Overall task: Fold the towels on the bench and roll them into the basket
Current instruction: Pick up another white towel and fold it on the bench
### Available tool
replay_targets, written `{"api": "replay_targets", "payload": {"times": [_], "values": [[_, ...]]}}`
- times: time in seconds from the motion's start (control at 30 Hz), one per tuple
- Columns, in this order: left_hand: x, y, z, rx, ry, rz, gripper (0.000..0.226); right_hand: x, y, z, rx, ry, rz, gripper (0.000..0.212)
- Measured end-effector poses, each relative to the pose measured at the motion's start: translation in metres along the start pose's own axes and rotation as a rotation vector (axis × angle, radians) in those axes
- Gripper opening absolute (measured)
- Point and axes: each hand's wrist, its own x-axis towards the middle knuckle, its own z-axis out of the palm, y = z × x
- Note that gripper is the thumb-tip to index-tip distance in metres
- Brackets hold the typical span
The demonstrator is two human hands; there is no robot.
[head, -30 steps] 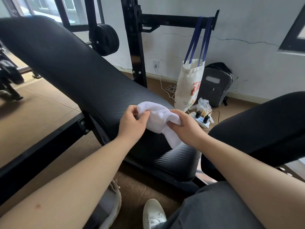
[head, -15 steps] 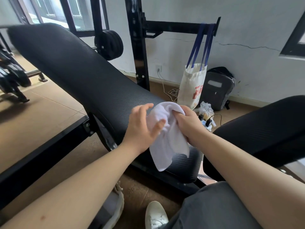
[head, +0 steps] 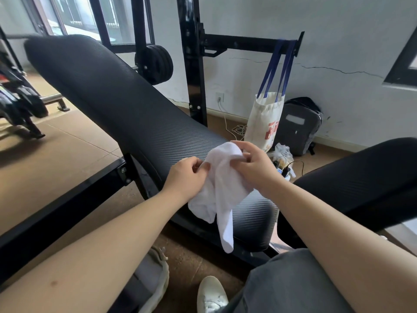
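A small white towel (head: 222,195) hangs crumpled above the near end of the black padded bench (head: 126,114). My left hand (head: 188,177) pinches its left upper edge. My right hand (head: 255,168) grips its top fold from the right. The towel's loose lower part droops down over the bench's end, one corner pointing toward the floor. No basket is in view.
A second black pad (head: 361,177) rises at the right. Behind the bench stand a black rack post (head: 194,71), a cream tote bag (head: 266,123) hanging from a hook, a grey backpack (head: 297,127) and a power strip (head: 284,168). My white shoe (head: 211,294) rests on the brown floor.
The towel was a tight bundle held between both hands; it has come open and now hangs longer. Both hands have shifted their grip to its upper edge.
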Motion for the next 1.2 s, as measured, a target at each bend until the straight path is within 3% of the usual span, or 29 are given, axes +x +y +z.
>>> {"api": "replay_targets", "payload": {"times": [0.1,0.23,0.3,0.43,0.53,0.6,0.67,0.7,0.83,0.97,1.07,1.2], "values": [[0.001,0.007,-0.009,-0.047,0.005,0.027,0.02,0.004,-0.014,-0.007,0.028,0.029,-0.08,0.025],[-0.003,0.028,-0.015,-0.142,-0.123,0.207,0.064,0.008,-0.034,-0.003,-0.071,-0.041,-0.192,0.016],[-0.002,0.039,-0.017,-0.179,-0.104,0.209,0.071,0.009,-0.042,0.003,-0.116,-0.078,-0.236,0.015],[0.009,0.047,-0.026,-0.125,0.094,0.176,0.015,0.01,-0.052,0.006,-0.14,-0.048,-0.28,0.014],[0.013,0.044,-0.037,-0.161,0.165,0.098,0.024,0.009,-0.052,0.0,-0.05,-0.204,-0.123,0.027],[0.014,0.043,-0.047,-0.219,0.156,0.043,0.024,0.008,-0.046,0.0,-0.183,-0.299,-0.095,0.019],[0.015,0.042,-0.057,-0.227,0.126,0.043,0.011,0.007,-0.041,0.004,-0.325,-0.264,-0.13,0.006],[0.014,0.043,-0.063,-0.234,0.117,0.046,0.004,0.008,-0.039,0.005,-0.354,-0.219,-0.142,0.012],[0.011,0.044,-0.082,-0.314,0.104,0.04,0.032,0.007,-0.053,0.01,-0.3,-0.128,-0.18,0.007],[0.005,0.045,-0.095,-0.281,-0.03,0.153,0.038,0.004,-0.079,0.022,-0.256,-0.145,-0.295,0.009],[-0.001,0.049,-0.104,-0.204,0.077,0.287,0.024,0.001,-0.097,0.03,-0.28,-0.161,-0.388,0.009],[-0.006,0.053,-0.125,-0.151,0.212,0.264,0.013,-0.004,-0.111,0.027,-0.352,-0.29,-0.358,0.02]]}}
